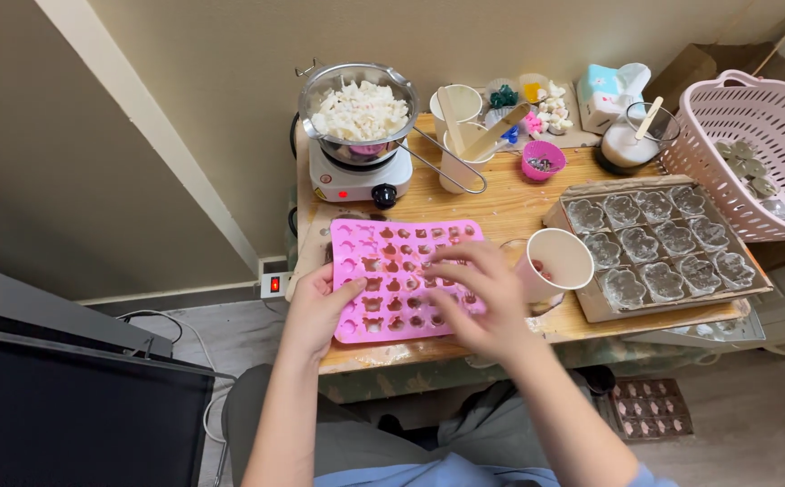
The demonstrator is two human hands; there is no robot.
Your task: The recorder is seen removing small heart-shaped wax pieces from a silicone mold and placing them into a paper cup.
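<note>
The pink silicone mould tray with many small shaped cavities [392, 271] lay flat on the wooden tabletop [509, 203], at its near edge. The left hand [320, 302] gripped the tray's near-left corner, thumb on top and fingers closed beneath (those fingers hidden). The right hand [482, 289] rested over the tray's right half, fingers spread and slightly curled, tips touching the cavities; whether they pinched anything could not be told. A white paper cup [556, 261] stood just beside that hand. Behind the tray, a metal pot of white wax chunks [359, 110] sat on a small white hotplate [356, 180].
</note>
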